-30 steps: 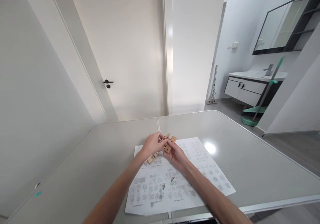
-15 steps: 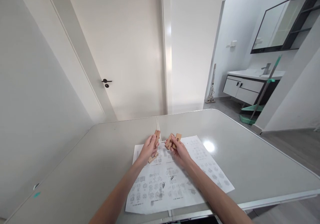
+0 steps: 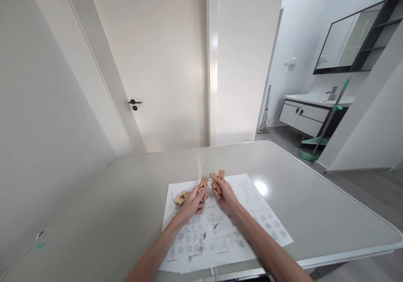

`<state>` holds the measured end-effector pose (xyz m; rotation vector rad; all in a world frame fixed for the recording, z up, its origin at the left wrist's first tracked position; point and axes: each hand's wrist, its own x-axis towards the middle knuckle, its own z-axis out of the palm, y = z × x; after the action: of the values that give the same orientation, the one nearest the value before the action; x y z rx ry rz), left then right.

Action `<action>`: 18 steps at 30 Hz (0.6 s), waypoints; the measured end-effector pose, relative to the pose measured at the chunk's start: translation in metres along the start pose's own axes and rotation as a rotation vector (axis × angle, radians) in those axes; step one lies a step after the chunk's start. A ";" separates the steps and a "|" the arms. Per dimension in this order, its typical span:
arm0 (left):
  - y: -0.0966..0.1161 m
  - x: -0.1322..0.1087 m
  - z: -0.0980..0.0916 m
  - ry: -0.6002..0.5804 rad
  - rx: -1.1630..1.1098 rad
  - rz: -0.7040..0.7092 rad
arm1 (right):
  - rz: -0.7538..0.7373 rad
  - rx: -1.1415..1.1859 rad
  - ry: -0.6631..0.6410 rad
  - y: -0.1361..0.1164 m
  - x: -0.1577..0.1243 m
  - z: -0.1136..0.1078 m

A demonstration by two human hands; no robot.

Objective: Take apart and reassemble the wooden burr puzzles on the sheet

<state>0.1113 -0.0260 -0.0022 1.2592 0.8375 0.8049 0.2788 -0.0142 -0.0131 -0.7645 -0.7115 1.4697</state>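
Note:
My left hand (image 3: pixel 194 203) is closed on a notched wooden puzzle piece (image 3: pixel 203 183), which points up and away from me. To the right, my right hand (image 3: pixel 225 193) grips wooden pieces (image 3: pixel 221 174); two ends stick out past the fingers. A small gap separates the pieces in the two hands. Beside my left hand, more notched wooden pieces (image 3: pixel 181 197) lie on the printed sheet (image 3: pixel 226 240), partly hidden by that hand. Both hands are above the sheet, which carries rows of small grey diagrams.
The sheet lies on a grey table (image 3: pixel 126 214) with a seam down its middle and a pale rim. Behind the table is a white door (image 3: pixel 163 63) with a black handle. A green dustpan (image 3: pixel 308 155), a mop (image 3: pixel 266 114) and a sink cabinet (image 3: pixel 304 114) are at the right.
My left hand has moved down and nearer my right hand, its piece still held. The wooden pieces on the sheet show more now. My right hand has turned its pieces more upright.

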 end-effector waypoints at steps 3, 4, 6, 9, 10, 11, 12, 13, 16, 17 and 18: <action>-0.002 -0.001 -0.006 0.029 0.009 0.034 | -0.006 -0.043 -0.046 0.001 -0.003 0.003; -0.001 -0.002 -0.009 0.042 0.012 0.044 | -0.003 -0.063 -0.065 0.001 -0.004 0.004; 0.001 -0.003 -0.014 0.073 0.017 0.062 | 0.004 -0.104 -0.106 0.003 -0.006 0.005; 0.004 -0.004 -0.019 0.130 0.020 0.085 | 0.014 -0.160 -0.158 0.007 -0.007 0.006; 0.004 -0.005 -0.020 0.149 0.019 0.088 | 0.016 -0.177 -0.170 0.008 -0.007 0.007; 0.004 -0.005 -0.021 0.167 0.018 0.089 | 0.018 -0.195 -0.180 0.008 -0.008 0.007; 0.003 -0.005 -0.021 0.182 0.017 0.088 | 0.019 -0.211 -0.191 0.009 -0.009 0.008; 0.003 -0.005 -0.021 0.195 0.016 0.086 | 0.021 -0.226 -0.204 0.009 -0.010 0.009; 0.000 -0.004 -0.020 0.227 0.015 0.085 | 0.044 -0.255 -0.262 0.007 -0.014 0.012; 0.000 -0.004 -0.019 0.236 0.015 0.088 | 0.056 -0.256 -0.279 0.007 -0.016 0.014; -0.001 -0.004 -0.019 0.244 0.017 0.092 | 0.069 -0.254 -0.290 0.006 -0.016 0.015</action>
<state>0.0929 -0.0206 -0.0047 1.2364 0.9885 1.0420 0.2633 -0.0304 -0.0086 -0.7803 -1.1179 1.5891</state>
